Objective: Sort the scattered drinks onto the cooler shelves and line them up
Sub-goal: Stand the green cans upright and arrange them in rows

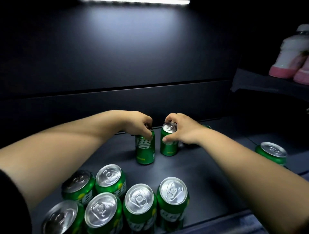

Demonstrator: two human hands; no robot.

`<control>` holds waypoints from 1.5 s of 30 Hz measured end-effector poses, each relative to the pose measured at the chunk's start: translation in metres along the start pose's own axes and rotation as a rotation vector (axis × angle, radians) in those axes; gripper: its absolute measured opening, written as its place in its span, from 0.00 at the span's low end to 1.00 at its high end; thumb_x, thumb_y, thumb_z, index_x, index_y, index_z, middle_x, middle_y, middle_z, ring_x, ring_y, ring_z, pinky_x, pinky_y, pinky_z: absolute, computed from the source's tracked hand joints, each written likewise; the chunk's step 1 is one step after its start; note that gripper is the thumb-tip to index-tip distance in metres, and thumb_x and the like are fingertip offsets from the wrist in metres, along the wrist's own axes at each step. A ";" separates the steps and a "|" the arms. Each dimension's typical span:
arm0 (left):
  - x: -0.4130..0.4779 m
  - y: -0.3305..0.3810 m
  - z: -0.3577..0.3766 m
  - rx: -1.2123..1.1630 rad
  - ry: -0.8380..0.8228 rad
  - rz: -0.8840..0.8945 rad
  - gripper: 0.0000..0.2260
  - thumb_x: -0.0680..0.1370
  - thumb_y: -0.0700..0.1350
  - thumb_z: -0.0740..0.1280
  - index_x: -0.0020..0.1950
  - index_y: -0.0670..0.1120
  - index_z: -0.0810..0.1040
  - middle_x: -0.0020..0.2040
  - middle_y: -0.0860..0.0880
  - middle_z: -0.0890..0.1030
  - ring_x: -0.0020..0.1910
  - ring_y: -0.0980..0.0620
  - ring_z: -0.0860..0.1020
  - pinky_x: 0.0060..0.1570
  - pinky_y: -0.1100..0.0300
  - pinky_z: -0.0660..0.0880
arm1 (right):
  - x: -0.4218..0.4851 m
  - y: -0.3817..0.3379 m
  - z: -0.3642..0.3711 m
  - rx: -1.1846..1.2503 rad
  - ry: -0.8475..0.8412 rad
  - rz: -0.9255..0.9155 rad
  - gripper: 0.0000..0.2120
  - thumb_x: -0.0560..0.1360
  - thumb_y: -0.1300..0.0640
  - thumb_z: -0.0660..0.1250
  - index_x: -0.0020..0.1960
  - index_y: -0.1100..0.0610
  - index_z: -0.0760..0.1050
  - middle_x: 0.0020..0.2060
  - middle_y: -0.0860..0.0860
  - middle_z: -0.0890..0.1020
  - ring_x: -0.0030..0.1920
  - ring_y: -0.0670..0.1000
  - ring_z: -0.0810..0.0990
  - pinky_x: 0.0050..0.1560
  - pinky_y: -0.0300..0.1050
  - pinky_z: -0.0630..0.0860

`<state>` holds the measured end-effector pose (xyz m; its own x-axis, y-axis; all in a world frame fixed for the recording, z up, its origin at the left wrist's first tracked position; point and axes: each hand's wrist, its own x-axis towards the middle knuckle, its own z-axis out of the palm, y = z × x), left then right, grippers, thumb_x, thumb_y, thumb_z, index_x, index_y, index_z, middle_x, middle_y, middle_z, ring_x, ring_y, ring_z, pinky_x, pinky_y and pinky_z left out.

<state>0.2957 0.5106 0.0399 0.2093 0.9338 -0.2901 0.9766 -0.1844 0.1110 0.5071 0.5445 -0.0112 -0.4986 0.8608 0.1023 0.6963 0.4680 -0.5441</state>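
Two green soda cans stand upright side by side near the back of the dark cooler shelf point(209, 175). My left hand point(138, 123) grips the top rim of the left can point(145, 150). My right hand point(180, 128) grips the top of the right can point(168, 143), fingers around its silver lid. Both cans rest on the shelf. Part of another green can point(206, 126) peeks out behind my right hand. Several more green cans point(138, 203) stand clustered at the shelf's front left.
A lone green can point(271, 153) stands at the right edge of the shelf. Two pink-and-white bottles point(291, 55) sit on a higher shelf at the far right. The cooler's dark back wall point(117, 66) rises behind the shelf, under a light strip point(133, 1).
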 end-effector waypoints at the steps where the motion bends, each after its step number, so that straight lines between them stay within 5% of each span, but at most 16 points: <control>1: -0.004 0.001 0.001 -0.010 0.008 -0.002 0.17 0.70 0.59 0.73 0.52 0.53 0.74 0.49 0.50 0.79 0.46 0.49 0.79 0.44 0.53 0.79 | -0.001 -0.003 -0.002 -0.053 0.004 0.001 0.29 0.60 0.39 0.81 0.55 0.46 0.74 0.49 0.44 0.73 0.47 0.47 0.78 0.47 0.46 0.78; 4: -0.017 0.004 0.003 -0.048 0.012 0.000 0.18 0.69 0.62 0.75 0.48 0.53 0.73 0.46 0.52 0.79 0.41 0.49 0.81 0.36 0.58 0.76 | -0.002 -0.009 -0.006 -0.054 -0.026 0.009 0.27 0.63 0.35 0.77 0.55 0.46 0.75 0.47 0.44 0.76 0.48 0.46 0.77 0.49 0.46 0.76; 15: -0.049 0.017 0.017 -0.269 0.015 -0.015 0.11 0.73 0.49 0.74 0.50 0.46 0.78 0.47 0.42 0.83 0.43 0.41 0.84 0.40 0.49 0.82 | -0.041 -0.033 -0.008 0.088 -0.209 -0.075 0.16 0.69 0.54 0.76 0.57 0.51 0.82 0.51 0.46 0.86 0.52 0.46 0.83 0.59 0.48 0.79; 20: -0.071 0.024 0.017 -0.210 -0.090 -0.025 0.14 0.76 0.55 0.71 0.49 0.45 0.78 0.42 0.45 0.84 0.36 0.48 0.82 0.37 0.55 0.80 | -0.065 -0.047 -0.006 0.259 -0.393 -0.124 0.12 0.72 0.55 0.76 0.54 0.54 0.82 0.49 0.52 0.86 0.47 0.46 0.82 0.56 0.49 0.80; 26: -0.085 0.019 0.030 -0.141 0.028 -0.018 0.08 0.81 0.51 0.65 0.45 0.51 0.80 0.40 0.51 0.81 0.37 0.51 0.77 0.41 0.56 0.75 | -0.076 -0.042 0.001 0.346 -0.362 -0.007 0.09 0.77 0.50 0.71 0.51 0.55 0.81 0.42 0.52 0.83 0.40 0.50 0.78 0.42 0.47 0.77; 29: -0.093 0.020 0.032 -0.137 0.038 -0.052 0.10 0.81 0.49 0.65 0.40 0.51 0.78 0.35 0.54 0.77 0.36 0.53 0.73 0.37 0.60 0.70 | -0.084 -0.041 0.005 0.407 -0.335 0.024 0.08 0.79 0.53 0.68 0.52 0.58 0.80 0.42 0.53 0.83 0.40 0.51 0.79 0.44 0.52 0.80; 32: -0.105 0.021 0.037 -0.226 0.002 -0.091 0.10 0.82 0.49 0.64 0.44 0.51 0.81 0.40 0.53 0.81 0.39 0.54 0.75 0.45 0.59 0.73 | -0.090 -0.042 0.007 0.440 -0.370 0.032 0.09 0.81 0.54 0.65 0.54 0.59 0.80 0.42 0.53 0.83 0.40 0.52 0.80 0.50 0.56 0.82; 41: -0.125 0.042 0.053 -0.225 0.104 -0.198 0.11 0.83 0.53 0.60 0.55 0.55 0.81 0.50 0.56 0.82 0.51 0.52 0.79 0.58 0.55 0.74 | -0.102 -0.046 0.013 0.473 -0.304 0.028 0.09 0.82 0.54 0.63 0.52 0.56 0.80 0.40 0.51 0.80 0.38 0.49 0.76 0.42 0.46 0.78; 45: -0.139 0.052 0.065 -0.245 0.173 -0.222 0.14 0.83 0.56 0.58 0.65 0.57 0.76 0.61 0.56 0.79 0.60 0.52 0.76 0.65 0.53 0.70 | -0.109 -0.043 0.015 0.444 -0.324 0.009 0.19 0.75 0.38 0.66 0.58 0.49 0.78 0.49 0.46 0.83 0.47 0.47 0.79 0.53 0.51 0.79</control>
<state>0.3203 0.3517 0.0236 -0.0381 0.9846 -0.1703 0.9519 0.0876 0.2937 0.5238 0.4273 -0.0115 -0.6761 0.7257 -0.1278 0.4519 0.2713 -0.8498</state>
